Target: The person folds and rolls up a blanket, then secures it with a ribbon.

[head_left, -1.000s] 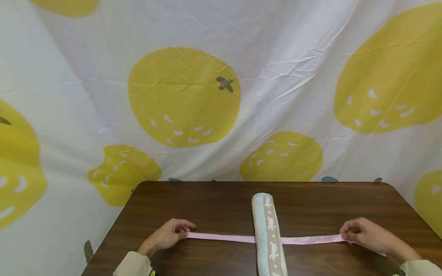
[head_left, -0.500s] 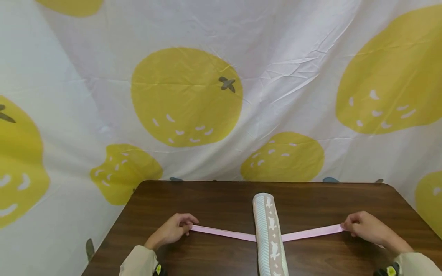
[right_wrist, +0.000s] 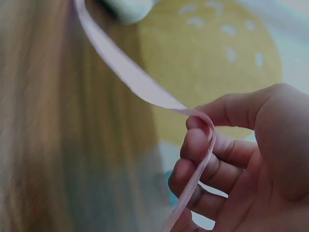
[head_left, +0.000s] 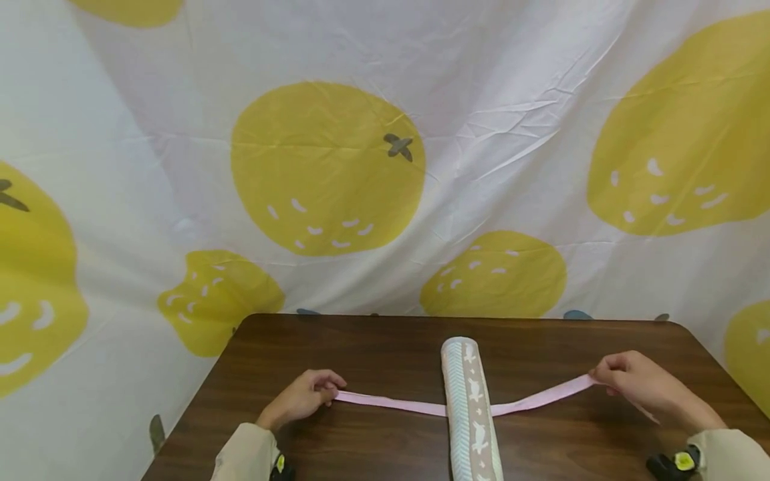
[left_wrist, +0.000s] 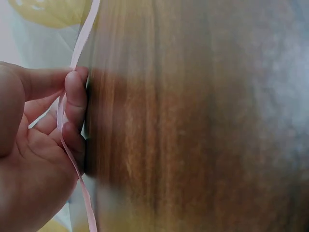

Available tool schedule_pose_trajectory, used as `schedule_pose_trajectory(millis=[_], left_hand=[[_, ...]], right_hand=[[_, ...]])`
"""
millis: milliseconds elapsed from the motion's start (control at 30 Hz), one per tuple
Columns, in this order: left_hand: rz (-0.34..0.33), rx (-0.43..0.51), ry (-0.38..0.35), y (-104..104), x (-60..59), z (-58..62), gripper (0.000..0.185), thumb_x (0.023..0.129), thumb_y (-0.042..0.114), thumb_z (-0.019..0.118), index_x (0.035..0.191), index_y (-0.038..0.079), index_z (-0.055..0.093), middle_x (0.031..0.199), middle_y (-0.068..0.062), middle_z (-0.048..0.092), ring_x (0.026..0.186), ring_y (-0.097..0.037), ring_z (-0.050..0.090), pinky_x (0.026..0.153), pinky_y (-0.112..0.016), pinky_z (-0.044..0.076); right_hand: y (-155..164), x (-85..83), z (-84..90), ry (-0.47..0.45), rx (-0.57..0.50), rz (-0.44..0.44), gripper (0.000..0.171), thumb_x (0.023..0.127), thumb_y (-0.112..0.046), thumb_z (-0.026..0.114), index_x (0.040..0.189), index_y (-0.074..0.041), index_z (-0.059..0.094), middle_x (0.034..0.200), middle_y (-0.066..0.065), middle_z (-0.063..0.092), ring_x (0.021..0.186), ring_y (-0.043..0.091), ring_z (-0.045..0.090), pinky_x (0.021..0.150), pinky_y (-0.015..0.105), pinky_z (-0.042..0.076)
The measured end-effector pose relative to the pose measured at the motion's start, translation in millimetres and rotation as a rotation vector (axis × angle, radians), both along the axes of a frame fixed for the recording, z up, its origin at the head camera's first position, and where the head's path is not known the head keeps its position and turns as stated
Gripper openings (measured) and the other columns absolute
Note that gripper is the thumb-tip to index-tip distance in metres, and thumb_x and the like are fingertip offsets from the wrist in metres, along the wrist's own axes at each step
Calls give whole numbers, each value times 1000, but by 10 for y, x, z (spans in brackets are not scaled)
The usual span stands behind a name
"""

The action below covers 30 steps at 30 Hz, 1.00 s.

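A rolled cloth bundle [head_left: 466, 407] with turquoise zigzags and a beige strip of white bird shapes lies lengthwise on the table. A pink ribbon [head_left: 397, 403] crosses the bundle's line, emerging on both sides; the part at the roll is hidden, seemingly beneath it. My left hand [head_left: 303, 395] pinches the ribbon between thumb and index finger, left of the roll. Its loose tail [left_wrist: 87, 203] runs down past the palm in the left wrist view. To the right, my right hand [head_left: 644, 384] pinches the other stretch, held higher, and a tail [right_wrist: 186, 193] hangs across the fingers.
The dark wood-grain table [head_left: 361, 347] has rounded far corners. Behind and beside it hangs a white curtain [head_left: 499, 160] printed with large yellow fruit. Pale sleeves [head_left: 243, 451] and dark wrist devices [head_left: 674, 464] show at the lower edge.
Both hands have risen and moved slightly away from me with the ribbon, the right one more. The ribbon's right part now slopes upward and sags a little. The roll stays put.
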<state>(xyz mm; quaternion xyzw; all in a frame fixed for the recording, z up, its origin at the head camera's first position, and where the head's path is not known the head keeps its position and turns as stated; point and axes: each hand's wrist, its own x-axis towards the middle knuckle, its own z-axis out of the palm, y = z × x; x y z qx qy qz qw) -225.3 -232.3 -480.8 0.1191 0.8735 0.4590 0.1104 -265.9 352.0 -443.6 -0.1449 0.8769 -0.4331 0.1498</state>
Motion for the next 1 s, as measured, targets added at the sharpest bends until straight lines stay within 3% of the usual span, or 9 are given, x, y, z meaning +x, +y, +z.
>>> schedule_pose_trajectory(millis=[133,300,467,667,867,1000], left_hand=[[14,6,-26,-16,-7,7,17,92,2,62,108,1,68,82,-6,68,73,-16,60,63,-26,46],[25,-6,-30,-9,-9,4,16,92,5,64,107,1,68,81,-5,69,72,-16,60,62,-26,46],[29,-4,-33,1,-4,-2,16,92,6,65,107,1,68,81,-6,69,72,-16,60,62,-26,46],[21,9,-37,2,1,-7,17,92,8,66,109,2,67,83,-7,69,73,-16,60,63,-27,46],[20,22,-48,-12,1,2,20,91,6,67,109,0,67,84,-7,69,73,-16,58,63,-26,46],[20,17,-55,-15,0,8,21,91,6,67,111,0,67,84,-8,69,73,-16,59,64,-27,46]], right_hand=[[-118,15,203,70,-7,75,26,102,-19,53,89,-1,66,68,-2,54,53,3,41,46,23,36],[-382,80,433,59,-104,194,20,102,-17,55,97,-2,68,74,-5,54,61,5,48,50,24,39],[-686,172,617,91,-161,295,16,101,-16,56,95,-8,69,67,-8,51,57,5,48,45,26,37],[-1021,277,791,135,-205,391,16,101,-15,56,96,-6,68,72,-9,56,60,1,49,51,26,45],[-1373,348,904,121,-218,429,15,100,-16,58,93,-8,68,63,-9,44,53,0,38,43,23,33],[-1617,392,922,119,-220,459,14,100,-13,57,93,-9,69,65,-6,53,56,3,46,48,24,40]])
